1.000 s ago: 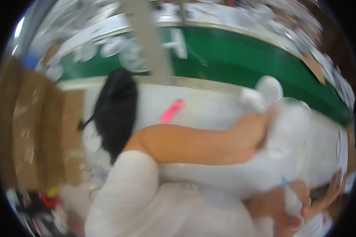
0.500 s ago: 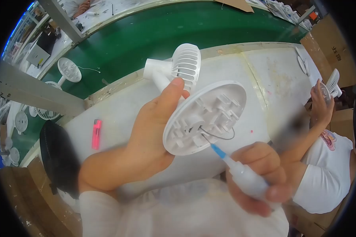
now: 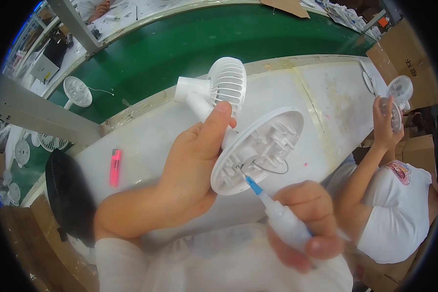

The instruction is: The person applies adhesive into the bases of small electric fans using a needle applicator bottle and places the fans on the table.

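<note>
My left hand (image 3: 192,155) is closed round the neck of a small white desk fan (image 3: 228,82). The underside of its round base (image 3: 282,136) faces me, showing ribs, posts and a thin dark wire (image 3: 272,170) curving out of it. In my right hand (image 3: 311,219) I grip a white squeeze bottle (image 3: 284,221) with a blue nozzle (image 3: 253,185). The nozzle's tip is at the lower part of the base, close to where the wire emerges; whether it touches cannot be made out.
A pink lighter (image 3: 115,168) lies on the white table (image 3: 151,126). Beyond runs a green conveyor belt (image 3: 180,39) with other fan parts (image 3: 78,91) at left. To the right another person (image 3: 394,209) holds a fan. A grey post (image 3: 39,107) and a black object (image 3: 70,194) stand left.
The blue nozzle has moved left and inward toward the base's wire opening. The fan base has tilted slightly and shifted right. The other person's fan has turned and moved left.
</note>
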Action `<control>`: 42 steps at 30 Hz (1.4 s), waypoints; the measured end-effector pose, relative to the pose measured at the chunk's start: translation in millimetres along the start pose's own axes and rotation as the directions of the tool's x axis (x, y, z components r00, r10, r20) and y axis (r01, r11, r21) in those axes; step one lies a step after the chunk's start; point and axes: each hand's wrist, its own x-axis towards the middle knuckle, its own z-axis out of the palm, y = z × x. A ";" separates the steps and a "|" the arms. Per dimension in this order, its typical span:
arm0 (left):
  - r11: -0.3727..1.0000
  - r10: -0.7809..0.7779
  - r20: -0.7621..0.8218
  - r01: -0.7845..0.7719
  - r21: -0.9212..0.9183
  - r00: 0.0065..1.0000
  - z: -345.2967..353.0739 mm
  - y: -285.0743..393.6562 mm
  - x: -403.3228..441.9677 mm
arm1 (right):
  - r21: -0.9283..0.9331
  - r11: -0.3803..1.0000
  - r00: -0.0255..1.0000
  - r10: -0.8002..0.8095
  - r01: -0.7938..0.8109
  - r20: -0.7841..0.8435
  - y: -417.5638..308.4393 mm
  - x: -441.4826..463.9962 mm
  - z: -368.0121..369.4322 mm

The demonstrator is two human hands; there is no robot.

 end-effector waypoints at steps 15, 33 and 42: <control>0.999 0.040 -0.014 -0.041 -0.033 0.999 -1.6 6.7 -19.3 | -0.078 0.997 0.998 0.008 -0.004 0.062 -14.5 3.5 11.6; 0.999 0.037 -0.044 -0.038 -0.012 0.998 -7.9 14.6 -32.5 | -0.124 0.992 0.999 -0.012 0.016 0.035 -19.6 9.7 29.5; 0.999 0.038 -0.041 -0.038 -0.017 0.998 -10.9 20.5 -40.2 | -0.115 0.993 1.000 0.001 0.001 0.013 -23.9 10.7 39.3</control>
